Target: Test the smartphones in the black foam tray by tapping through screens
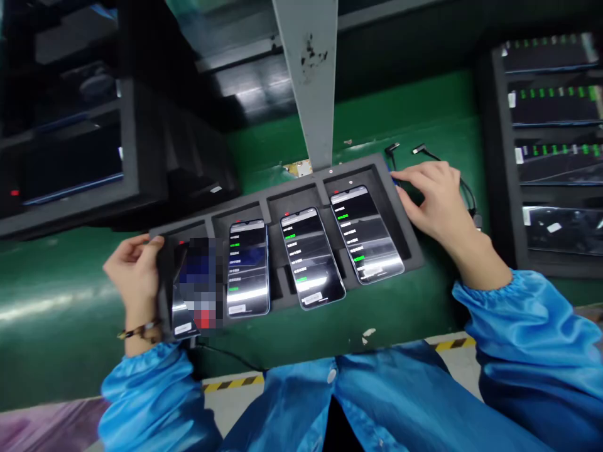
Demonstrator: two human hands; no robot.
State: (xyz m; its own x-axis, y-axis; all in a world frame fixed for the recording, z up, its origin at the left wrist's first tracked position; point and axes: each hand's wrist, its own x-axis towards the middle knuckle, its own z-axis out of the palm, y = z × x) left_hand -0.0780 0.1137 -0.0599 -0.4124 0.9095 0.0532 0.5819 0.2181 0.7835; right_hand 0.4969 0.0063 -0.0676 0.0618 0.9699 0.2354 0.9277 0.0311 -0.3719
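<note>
A black foam tray [414, 251] lies on the green bench and holds several lit phones side by side, among them one at the far right [366, 233], one in the middle [311, 257] and one left of it [248, 267]. My left hand [134, 273] is curled round the tray's left end, thumb on its top edge, beside the leftmost phone [181, 311]. My right hand [433, 198] rests on the tray's far right corner, fingers bent and pressed to the edge. Both arms wear blue sleeves.
Black racks of stacked trays stand at the right [551, 150] and at the left [70, 163]. A grey metal post [311, 81] rises behind the tray. Loose black cables [424, 150] lie on the green surface [56, 301] past my right hand.
</note>
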